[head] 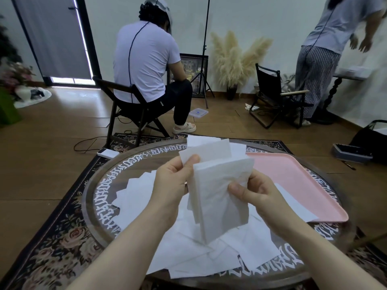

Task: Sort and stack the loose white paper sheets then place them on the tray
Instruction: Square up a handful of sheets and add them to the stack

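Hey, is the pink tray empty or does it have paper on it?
Nearly empty: the pink plastic tray shows bare surface, with one loose white paper sheet overlapping its near edge.

The round table (100, 197) bears loose white sheets (188, 254) and a pink tray (297, 181).

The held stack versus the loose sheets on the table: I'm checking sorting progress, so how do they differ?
The held stack is lifted off the table, gripped by the left hand and right hand; the loose sheets lie flat. The stack is roughly squared; the sheets are scattered, overlapping at odd angles. Both are white paper.
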